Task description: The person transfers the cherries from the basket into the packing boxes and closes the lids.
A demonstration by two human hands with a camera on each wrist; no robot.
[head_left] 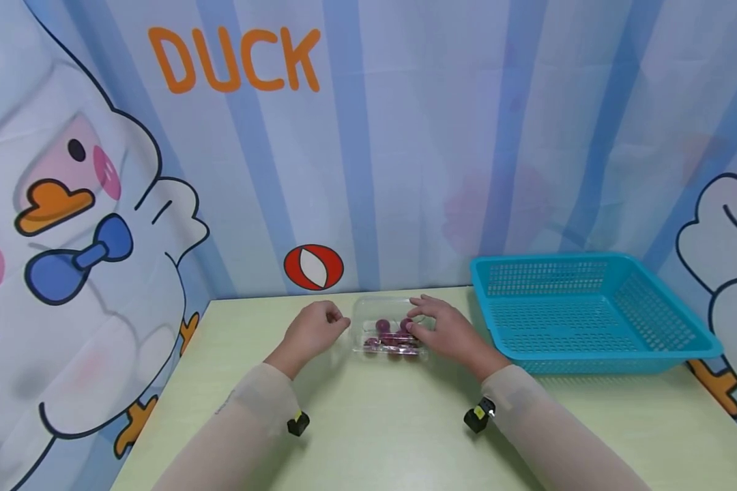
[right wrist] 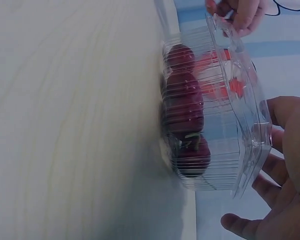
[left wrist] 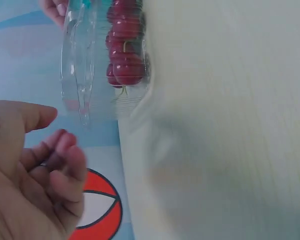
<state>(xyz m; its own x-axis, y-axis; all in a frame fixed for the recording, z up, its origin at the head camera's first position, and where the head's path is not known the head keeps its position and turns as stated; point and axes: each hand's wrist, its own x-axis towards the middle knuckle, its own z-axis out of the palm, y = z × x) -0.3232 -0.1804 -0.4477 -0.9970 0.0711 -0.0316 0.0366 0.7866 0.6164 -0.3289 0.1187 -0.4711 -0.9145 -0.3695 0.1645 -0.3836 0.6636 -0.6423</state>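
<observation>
A clear plastic box [head_left: 359, 344] of dark red cherries [head_left: 383, 326] sits on the table between my hands. My left hand [head_left: 310, 333] is just beside its left edge, fingers loosely curled. In the left wrist view, a gap shows between thumb and fingers, with nothing held. My right hand [head_left: 445, 329] hovers over the box's right side, fingers spread and slightly bent. The right wrist view has this hand [right wrist: 290, 165] by the box's rim [right wrist: 255, 130], partly behind the clear plastic; whether it touches is unclear. Cherries [left wrist: 127, 67] with green stems show through the side wall.
A blue-green perforated plastic basket [head_left: 589, 354] stands on the table to the right of my right hand. Behind the pale table [head_left: 368, 423] hangs a striped blue curtain [head_left: 405, 136] with duck drawings. A small black device [head_left: 479, 414] is on the right wrist.
</observation>
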